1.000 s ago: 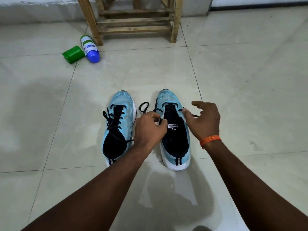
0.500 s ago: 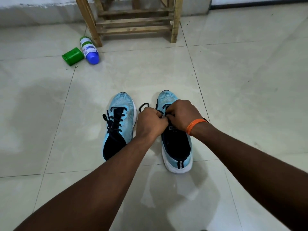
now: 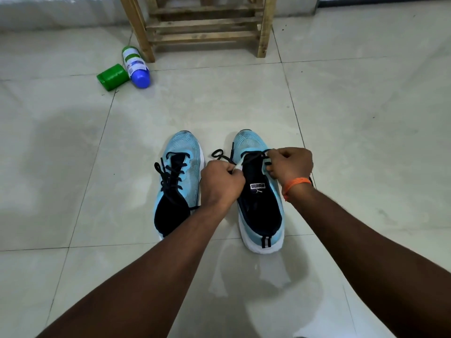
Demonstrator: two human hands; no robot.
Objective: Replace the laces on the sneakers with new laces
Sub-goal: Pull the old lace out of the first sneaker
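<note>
The fingers (image 3: 236, 176) of the left hand (image 3: 220, 185) are curled and pinch the black lace (image 3: 253, 156) at the inner eyelet edge of the right sneaker (image 3: 264, 215); the right hand (image 3: 291, 164) is curled on the same lace at the outer edge. The lace is thin, limp and light, and likely slides freely once slack; take hold close to an eyelet or at its tip. The sneaker is light and may shift on the smooth tiled floor (image 3: 366, 142), where it stands just beside the laced left sneaker (image 3: 181, 152).
</note>
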